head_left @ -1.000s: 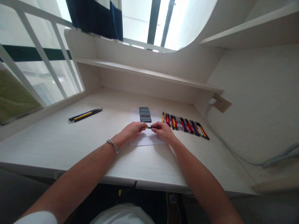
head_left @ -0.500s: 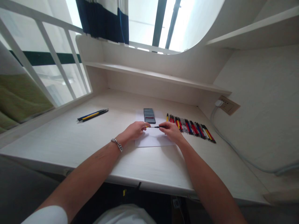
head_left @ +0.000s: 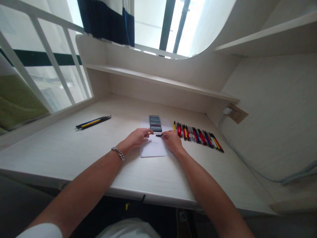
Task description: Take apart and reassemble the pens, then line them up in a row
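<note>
Over the white sheets of paper (head_left: 151,150), my two hands face each other with a small gap between them. My left hand (head_left: 139,137) pinches a small yellow pen part (head_left: 149,133), from which a thin rod points right. Between the fingers of my right hand (head_left: 173,141) is a black pen part (head_left: 158,135), its end pointing left. The fingers hide most of both parts; whether the rod touches the black part I cannot tell. Just beyond my fingertips lies a phone (head_left: 155,123) with a blurred screen.
Right of the paper, a slanted row of red, yellow, blue, white and black pens (head_left: 198,135) lies side by side. Several pens (head_left: 93,122) lie together at the left. A cable runs from the wall socket (head_left: 237,113) down the right. A low shelf (head_left: 158,80) spans the back.
The whole view has shifted slightly, moving everything a little left. My right hand has come closer to my left, and less of the thin rod shows between the pen parts.
</note>
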`<state>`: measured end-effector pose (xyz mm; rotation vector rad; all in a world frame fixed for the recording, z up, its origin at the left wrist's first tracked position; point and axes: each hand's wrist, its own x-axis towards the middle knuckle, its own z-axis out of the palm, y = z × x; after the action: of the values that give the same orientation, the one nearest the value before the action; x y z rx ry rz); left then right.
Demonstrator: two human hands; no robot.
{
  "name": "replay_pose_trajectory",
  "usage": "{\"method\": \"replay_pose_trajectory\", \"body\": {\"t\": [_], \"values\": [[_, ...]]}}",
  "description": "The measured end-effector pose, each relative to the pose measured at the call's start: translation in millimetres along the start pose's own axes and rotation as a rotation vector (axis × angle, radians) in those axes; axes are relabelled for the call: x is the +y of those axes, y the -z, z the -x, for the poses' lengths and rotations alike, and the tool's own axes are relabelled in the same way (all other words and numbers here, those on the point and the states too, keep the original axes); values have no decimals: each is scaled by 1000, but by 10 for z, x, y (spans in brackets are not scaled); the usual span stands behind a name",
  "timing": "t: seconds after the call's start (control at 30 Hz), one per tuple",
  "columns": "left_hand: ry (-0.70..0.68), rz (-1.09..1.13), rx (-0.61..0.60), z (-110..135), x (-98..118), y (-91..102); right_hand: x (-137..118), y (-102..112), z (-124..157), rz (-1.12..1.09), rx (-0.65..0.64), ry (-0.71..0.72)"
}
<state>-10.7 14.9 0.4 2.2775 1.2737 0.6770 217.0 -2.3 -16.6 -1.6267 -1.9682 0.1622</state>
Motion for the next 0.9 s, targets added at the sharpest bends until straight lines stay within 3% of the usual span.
{"method": "replay_pose_trajectory", "body": {"t": [0.1, 0.27, 0.4, 0.53, 0.73, 0.9], "values": [[-3, -13, 1, 9, 18, 3, -15, 7, 9, 68, -1, 7], [-5, -44, 16, 17, 38, -14, -74, 85, 48, -121, 43, 105], [-36, -69, -2, 11, 21, -37, -144, 127, 53, -109, 15, 169], [-1, -95, 22, 4, -26, -14, -83, 169, 41, -48, 14, 85], [23, -112, 18, 5, -32, 15, 19, 146, 87, 11, -103, 23], [27, -105, 12, 21, 15, 15, -40, 120, 70, 45, -63, -20]]}}
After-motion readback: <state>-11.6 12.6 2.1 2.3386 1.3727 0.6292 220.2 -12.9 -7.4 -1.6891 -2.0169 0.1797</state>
